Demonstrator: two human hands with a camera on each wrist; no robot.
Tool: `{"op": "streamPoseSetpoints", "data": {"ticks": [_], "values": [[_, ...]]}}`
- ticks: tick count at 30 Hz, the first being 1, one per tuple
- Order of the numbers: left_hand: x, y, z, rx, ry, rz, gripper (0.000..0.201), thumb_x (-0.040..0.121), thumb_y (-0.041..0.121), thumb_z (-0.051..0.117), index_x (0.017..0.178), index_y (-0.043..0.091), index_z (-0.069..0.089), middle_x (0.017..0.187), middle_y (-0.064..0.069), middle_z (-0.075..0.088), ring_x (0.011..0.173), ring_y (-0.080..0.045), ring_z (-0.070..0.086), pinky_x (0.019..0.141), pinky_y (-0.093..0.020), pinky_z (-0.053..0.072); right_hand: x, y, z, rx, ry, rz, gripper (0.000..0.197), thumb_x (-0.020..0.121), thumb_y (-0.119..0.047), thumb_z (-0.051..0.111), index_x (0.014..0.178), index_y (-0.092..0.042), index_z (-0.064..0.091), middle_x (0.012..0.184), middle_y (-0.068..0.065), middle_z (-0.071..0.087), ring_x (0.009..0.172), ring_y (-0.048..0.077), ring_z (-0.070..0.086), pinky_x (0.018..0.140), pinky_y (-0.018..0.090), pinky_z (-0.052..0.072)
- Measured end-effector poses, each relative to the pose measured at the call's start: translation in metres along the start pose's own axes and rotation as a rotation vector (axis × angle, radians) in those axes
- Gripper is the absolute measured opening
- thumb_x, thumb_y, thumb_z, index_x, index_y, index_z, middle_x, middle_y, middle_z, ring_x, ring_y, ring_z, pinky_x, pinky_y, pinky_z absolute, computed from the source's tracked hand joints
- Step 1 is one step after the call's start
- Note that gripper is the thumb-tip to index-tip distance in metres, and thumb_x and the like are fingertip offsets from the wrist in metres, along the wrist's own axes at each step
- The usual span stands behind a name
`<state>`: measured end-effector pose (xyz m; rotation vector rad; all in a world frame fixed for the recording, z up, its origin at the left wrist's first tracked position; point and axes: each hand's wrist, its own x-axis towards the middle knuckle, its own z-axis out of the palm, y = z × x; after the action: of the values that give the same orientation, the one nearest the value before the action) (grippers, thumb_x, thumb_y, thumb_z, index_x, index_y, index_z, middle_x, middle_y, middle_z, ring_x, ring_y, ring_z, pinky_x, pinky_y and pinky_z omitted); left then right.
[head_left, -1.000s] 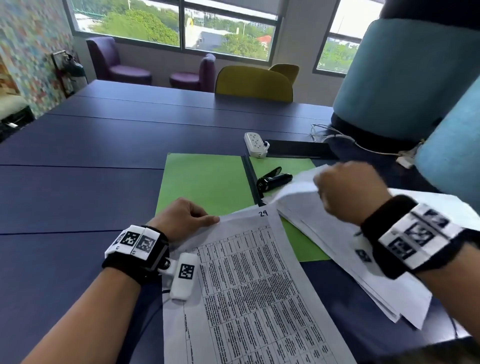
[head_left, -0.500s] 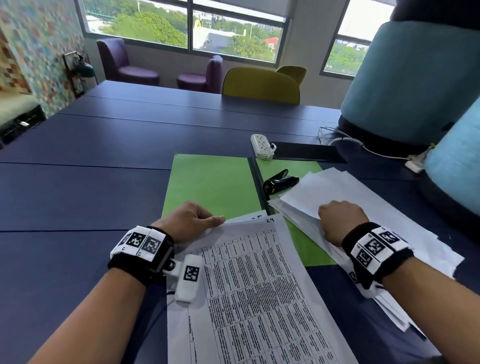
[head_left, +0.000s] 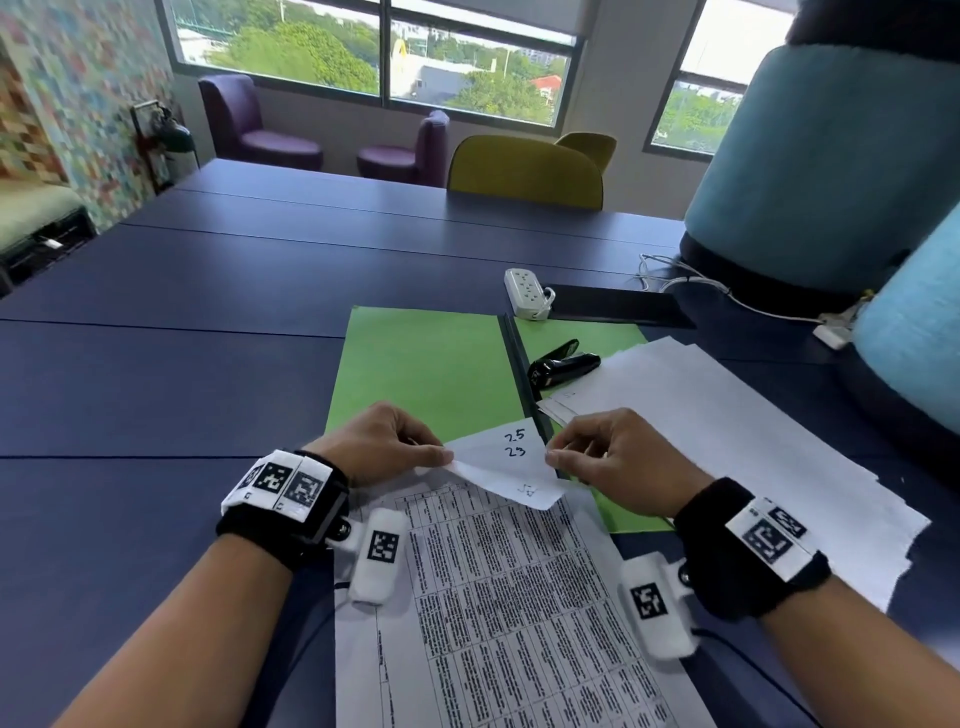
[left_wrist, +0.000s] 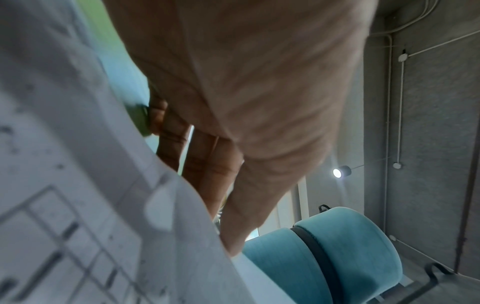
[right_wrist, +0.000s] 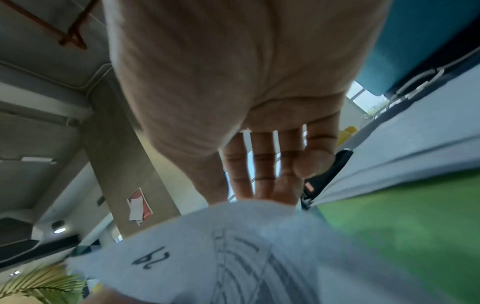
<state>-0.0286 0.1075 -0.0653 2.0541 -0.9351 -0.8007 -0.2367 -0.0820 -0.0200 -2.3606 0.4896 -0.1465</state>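
A stack of printed sheets (head_left: 509, 597) with dense tables lies in front of me on the blue table (head_left: 156, 374). The top sheet's upper edge (head_left: 519, 480) is curled back toward me, and a sheet with handwritten "25" and "23" (head_left: 514, 441) shows beneath it. My left hand (head_left: 441, 458) pinches that edge at its left end. My right hand (head_left: 553, 456) pinches it at the right end. In the right wrist view the fingers (right_wrist: 262, 181) lie behind the lifted sheet (right_wrist: 207, 257), which is marked "29". In the left wrist view the thumb (left_wrist: 239, 226) presses on the paper (left_wrist: 78, 185).
An open green folder (head_left: 426, 364) lies under and beyond the sheets, with a black stapler (head_left: 563, 366) on it. A loose pile of white paper (head_left: 727, 441) spreads to the right. A white power strip (head_left: 524, 299) and a flat black device (head_left: 613, 306) lie farther back. Teal chairs (head_left: 810, 171) stand at the right.
My right hand has left the white pile and come to the top of the printed stack. My left hand went from resting on the sheet to pinching it. The top edge is now curled back.
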Motion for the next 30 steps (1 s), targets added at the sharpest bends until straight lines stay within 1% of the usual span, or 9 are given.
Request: {"op": "streamPoseSetpoints", "data": {"ticks": [5, 9, 14, 18, 21, 23, 25, 28, 30], "values": [[-0.004, 0.001, 0.000, -0.004, -0.023, 0.026, 0.009, 0.080, 0.036, 0.083, 0.083, 0.028, 0.081, 0.078, 0.012, 0.077, 0.066, 0.002, 0.066, 0.063, -0.016, 0.048, 0.004, 0.005, 0.017, 0.077, -0.004, -0.065, 0.020, 0.080, -0.041, 0.078, 0.078, -0.022, 0.073, 0.066, -0.003, 0.056, 0.059, 0.007, 0.044, 0.058, 0.025, 0.040], [0.000, 0.001, 0.000, -0.020, -0.007, 0.031, 0.011, 0.081, 0.037, 0.081, 0.077, 0.027, 0.081, 0.067, 0.011, 0.073, 0.058, 0.000, 0.058, 0.061, -0.019, 0.045, 0.007, 0.001, 0.026, -0.038, 0.030, -0.108, 0.035, 0.083, -0.030, 0.078, 0.057, -0.048, 0.065, 0.070, -0.012, 0.056, 0.060, 0.003, 0.048, 0.060, 0.025, 0.042], [0.002, 0.003, -0.001, 0.002, -0.010, 0.030, 0.014, 0.082, 0.031, 0.082, 0.068, 0.029, 0.079, 0.068, 0.005, 0.074, 0.061, -0.004, 0.057, 0.063, -0.024, 0.046, 0.004, -0.013, 0.029, -0.013, 0.052, -0.162, 0.020, 0.087, -0.028, 0.074, 0.069, -0.033, 0.074, 0.076, -0.010, 0.058, 0.067, 0.011, 0.054, 0.069, 0.037, 0.052], [-0.002, 0.003, -0.002, -0.003, 0.008, 0.026, 0.010, 0.076, 0.024, 0.082, 0.067, 0.027, 0.080, 0.072, 0.001, 0.076, 0.062, -0.008, 0.063, 0.066, -0.026, 0.050, 0.004, -0.022, 0.014, 0.092, 0.096, -0.192, 0.039, 0.090, -0.022, 0.071, 0.059, -0.046, 0.067, 0.067, -0.016, 0.058, 0.063, 0.004, 0.051, 0.065, 0.021, 0.045], [-0.004, 0.002, -0.005, -0.003, 0.016, 0.010, 0.011, 0.073, 0.025, 0.082, 0.064, 0.022, 0.077, 0.064, 0.001, 0.073, 0.056, -0.009, 0.061, 0.058, -0.025, 0.047, 0.002, -0.026, -0.007, 0.261, 0.245, -0.093, 0.029, 0.092, -0.018, 0.067, 0.066, -0.027, 0.072, 0.063, -0.010, 0.063, 0.060, 0.005, 0.055, 0.057, 0.018, 0.041], [-0.004, 0.001, -0.006, -0.023, 0.030, -0.009, 0.014, 0.071, 0.028, 0.083, 0.063, 0.018, 0.076, 0.064, 0.000, 0.074, 0.055, -0.010, 0.062, 0.057, -0.026, 0.047, 0.003, -0.018, -0.021, 0.374, 0.286, 0.005, 0.027, 0.091, -0.027, 0.066, 0.072, -0.008, 0.070, 0.067, 0.011, 0.061, 0.064, 0.019, 0.057, 0.060, 0.030, 0.043], [-0.004, 0.001, -0.006, -0.032, 0.032, -0.015, 0.016, 0.071, 0.031, 0.082, 0.063, 0.019, 0.076, 0.064, 0.000, 0.073, 0.055, -0.010, 0.063, 0.056, -0.026, 0.048, 0.002, -0.001, -0.031, 0.273, 0.156, 0.071, 0.047, 0.083, -0.045, 0.069, 0.076, 0.000, 0.063, 0.069, 0.015, 0.052, 0.065, 0.021, 0.049, 0.063, 0.036, 0.041], [-0.003, 0.000, -0.005, -0.042, 0.046, -0.044, 0.031, 0.078, 0.040, 0.081, 0.064, 0.013, 0.074, 0.060, 0.001, 0.070, 0.050, -0.012, 0.061, 0.053, -0.025, 0.045, -0.004, 0.019, -0.030, 0.089, -0.174, 0.212, 0.029, 0.083, -0.042, 0.073, 0.073, -0.015, 0.071, 0.066, 0.002, 0.062, 0.062, 0.020, 0.049, 0.059, 0.037, 0.043], [-0.001, -0.001, -0.004, -0.055, 0.056, -0.043, 0.056, 0.076, 0.064, 0.074, 0.054, 0.014, 0.060, 0.049, 0.002, 0.053, 0.040, -0.014, 0.043, 0.048, -0.024, 0.033, -0.006, 0.027, -0.029, 0.071, -0.076, 0.224, 0.031, 0.090, -0.029, 0.070, 0.065, -0.011, 0.066, 0.059, 0.000, 0.059, 0.057, 0.014, 0.049, 0.055, 0.030, 0.041]]}}
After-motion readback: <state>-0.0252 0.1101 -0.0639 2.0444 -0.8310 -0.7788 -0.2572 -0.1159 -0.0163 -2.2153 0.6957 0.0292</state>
